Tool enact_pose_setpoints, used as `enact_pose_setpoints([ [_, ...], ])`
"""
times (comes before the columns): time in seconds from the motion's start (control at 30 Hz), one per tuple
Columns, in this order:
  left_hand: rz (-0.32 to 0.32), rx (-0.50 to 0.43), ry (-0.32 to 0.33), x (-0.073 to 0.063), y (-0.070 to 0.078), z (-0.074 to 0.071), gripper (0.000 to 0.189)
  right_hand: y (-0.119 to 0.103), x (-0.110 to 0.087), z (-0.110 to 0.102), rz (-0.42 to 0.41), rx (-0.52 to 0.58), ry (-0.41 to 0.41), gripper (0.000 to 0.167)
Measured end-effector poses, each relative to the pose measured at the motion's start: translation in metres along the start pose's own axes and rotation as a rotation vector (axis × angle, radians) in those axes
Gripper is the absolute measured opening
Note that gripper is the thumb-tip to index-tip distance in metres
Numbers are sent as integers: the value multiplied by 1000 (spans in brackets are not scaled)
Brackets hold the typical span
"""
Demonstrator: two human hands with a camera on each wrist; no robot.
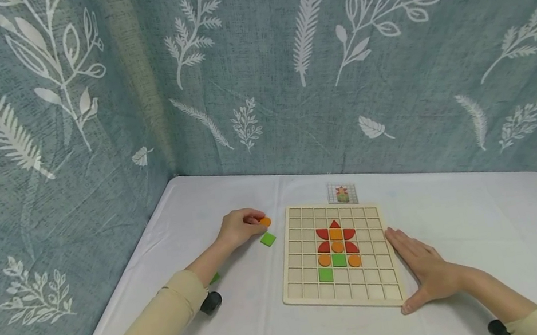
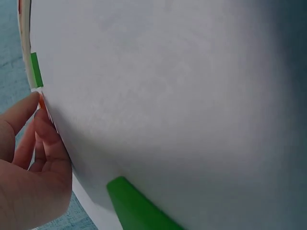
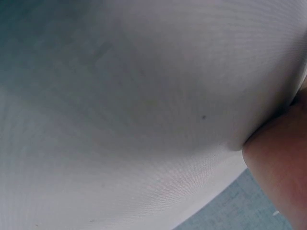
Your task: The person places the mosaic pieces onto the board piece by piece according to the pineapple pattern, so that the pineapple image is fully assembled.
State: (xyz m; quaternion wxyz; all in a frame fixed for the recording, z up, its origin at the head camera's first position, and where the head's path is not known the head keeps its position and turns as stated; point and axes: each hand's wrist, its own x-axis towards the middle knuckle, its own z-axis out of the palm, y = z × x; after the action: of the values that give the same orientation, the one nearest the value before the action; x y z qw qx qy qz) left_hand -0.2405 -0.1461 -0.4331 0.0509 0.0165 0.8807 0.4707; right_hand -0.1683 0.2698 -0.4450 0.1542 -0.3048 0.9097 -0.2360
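In the head view my left hand [image 1: 241,228] pinches an orange disc [image 1: 265,222] between thumb and fingertips, close over the table left of the board. Just beside it lies a loose green square [image 1: 268,239]. The left wrist view shows the thumb and a finger at the edge of the orange disc [image 2: 41,101]. A wooden grid board [image 1: 313,294] carries a red triangle, several red curved pieces, an orange square [image 1: 336,234], orange discs and green squares [image 1: 325,274]. My right hand [image 1: 429,268] lies with straight fingers along the board's right edge, thumb at its near corner.
Behind the board lies a small pattern card [image 1: 342,193] with a similar figure on a grid. Another green piece [image 1: 215,278] is partly hidden behind my left forearm. White cloth [image 1: 489,215] covers the table, and a patterned blue-green curtain [image 1: 260,76] hangs behind it.
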Motion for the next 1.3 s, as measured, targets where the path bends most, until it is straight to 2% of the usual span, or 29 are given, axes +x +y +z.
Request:
enact_pose_setpoints([
  [0.5, 27, 91, 21, 2, 0, 3, 26, -2, -1, -1, 2, -4, -3, 143],
  [0.7, 13, 47, 24, -1, -1, 3, 28, -1, -1, 1, -7, -2, -4, 143],
  [0.83, -26, -21, 11, -8, 5, 7, 28, -2, -2, 1, -8, -1, -4, 142],
  [0.93, -28, -62, -19, -15, 12, 13, 26, -2, -2, -1, -4, 1, -8, 142],
  [1.07, 10, -83, -91, -27, 22, 26, 25, -3, -2, -2, 4, 3, -12, 143],
  [1.13, 41, -74, -132, -33, 28, 34, 24, -3, -1, -2, 4, 4, -12, 143],
  [1.3, 165, -36, -226, -46, 46, 52, 23, -3, -1, -3, 5, 0, -14, 143],
])
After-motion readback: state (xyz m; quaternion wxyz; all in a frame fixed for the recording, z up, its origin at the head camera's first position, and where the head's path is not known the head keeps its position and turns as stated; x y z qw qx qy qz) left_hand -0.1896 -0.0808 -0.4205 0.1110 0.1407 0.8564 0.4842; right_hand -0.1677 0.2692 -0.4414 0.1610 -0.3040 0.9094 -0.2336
